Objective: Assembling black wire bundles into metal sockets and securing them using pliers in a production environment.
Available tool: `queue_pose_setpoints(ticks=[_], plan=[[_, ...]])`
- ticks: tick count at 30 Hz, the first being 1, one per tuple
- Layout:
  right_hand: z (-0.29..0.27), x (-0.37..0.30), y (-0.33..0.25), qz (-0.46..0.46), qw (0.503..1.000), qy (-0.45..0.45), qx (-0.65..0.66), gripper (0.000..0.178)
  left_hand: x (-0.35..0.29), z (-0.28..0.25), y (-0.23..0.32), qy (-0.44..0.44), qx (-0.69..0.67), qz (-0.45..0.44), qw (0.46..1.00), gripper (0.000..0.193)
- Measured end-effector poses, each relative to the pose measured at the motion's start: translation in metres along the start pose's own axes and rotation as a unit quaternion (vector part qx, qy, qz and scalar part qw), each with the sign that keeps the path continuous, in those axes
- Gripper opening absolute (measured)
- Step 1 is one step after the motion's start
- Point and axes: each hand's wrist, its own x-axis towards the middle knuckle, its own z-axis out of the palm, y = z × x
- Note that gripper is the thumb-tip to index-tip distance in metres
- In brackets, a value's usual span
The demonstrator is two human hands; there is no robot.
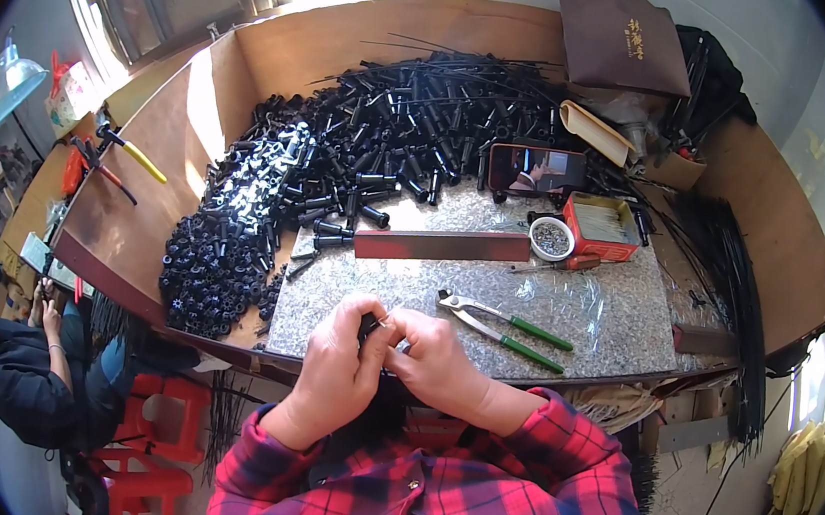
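Observation:
My left hand [335, 370] is closed around a small black piece [367, 325], mostly covered by the fingers. Close against it, my right hand [437, 363] is closed too, its thumb and fingertips pinched at the same spot; what they grip is too small and covered to name. Both hands are in front of the near edge of a speckled grey work board [328, 294]. Just beyond the right hand lie pincers with green handles [505, 330], their jaws pointing left. Farther back, a long dark red bar [442, 247] lies across the board.
Black tubular parts [387, 114] are heaped behind and left, with small black caps [214, 277] nearer. A white bowl [551, 239], red tin [602, 227], screwdriver [568, 265] and phone [537, 171] stand right. Black strands [737, 282] hang over the right edge. Another person [30, 358] sits left.

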Motion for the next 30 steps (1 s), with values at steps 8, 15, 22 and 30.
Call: queue_pose_setpoints(ticks=[8,15,22,30], plan=[[0.002,-0.007,0.0,-0.022,0.999,-0.009,-0.023,0.016,-0.012,0.018,-0.013,0.054,0.026,-0.003,0.998,0.019],[-0.024,-0.026,-0.011,-0.041,0.988,-0.031,-0.148,0.023,-0.015,0.005,-0.013,0.081,-0.081,-0.118,0.986,0.011],[-0.089,-0.046,0.018,0.014,0.892,-0.03,-0.452,0.026,-0.021,-0.006,-0.039,0.113,-0.362,-0.16,0.912,0.014],[-0.097,-0.064,0.033,0.023,0.847,-0.07,-0.527,0.025,-0.024,0.003,-0.04,0.065,-0.331,-0.093,0.937,0.003]])
